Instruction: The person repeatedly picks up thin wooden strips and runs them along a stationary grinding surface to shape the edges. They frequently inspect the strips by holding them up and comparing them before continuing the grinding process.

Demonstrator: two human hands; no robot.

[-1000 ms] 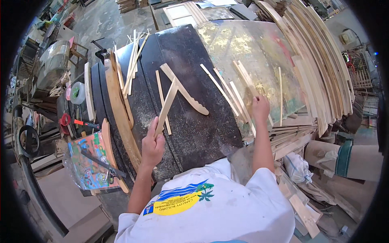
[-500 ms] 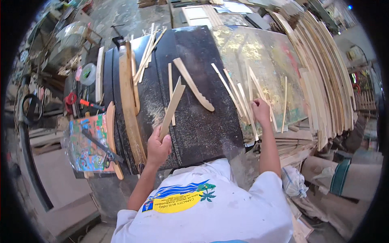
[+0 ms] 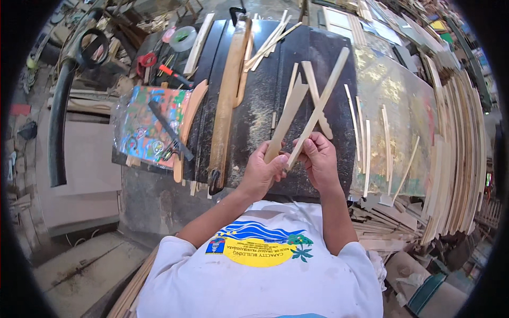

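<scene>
Left grip (image 3: 261,172) clasps wide strip (image 3: 286,121); right grip (image 3: 318,159) pinches thin strip (image 3: 323,100).

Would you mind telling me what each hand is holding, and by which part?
The left hand grips a broad wooden strip by its lower end; the right hand grips a longer, thinner strip by its lower end.

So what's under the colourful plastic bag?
The colourful plastic bag rests on the dark bench edge and a curved wooden piece. A black tool lies on top. What's inside is hidden.

Left hand (image 3: 262,172), right hand (image 3: 318,159), grips closed.
</scene>
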